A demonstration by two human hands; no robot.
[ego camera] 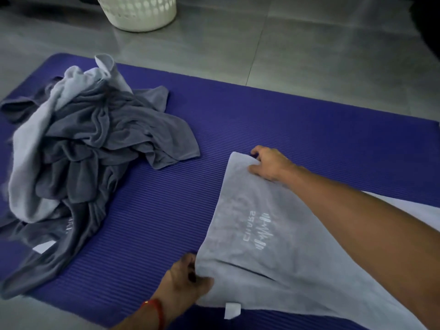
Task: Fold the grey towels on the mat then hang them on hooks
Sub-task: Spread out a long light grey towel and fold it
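Folding a light grey towel on the purple mat (238,115)

The towel (273,258) lies at the mat's right, long axis running off rightward; the unfolded pile (90,144) waits well left. Right hand (269,165) pinches the far corner, left hand (188,282) the near corner.
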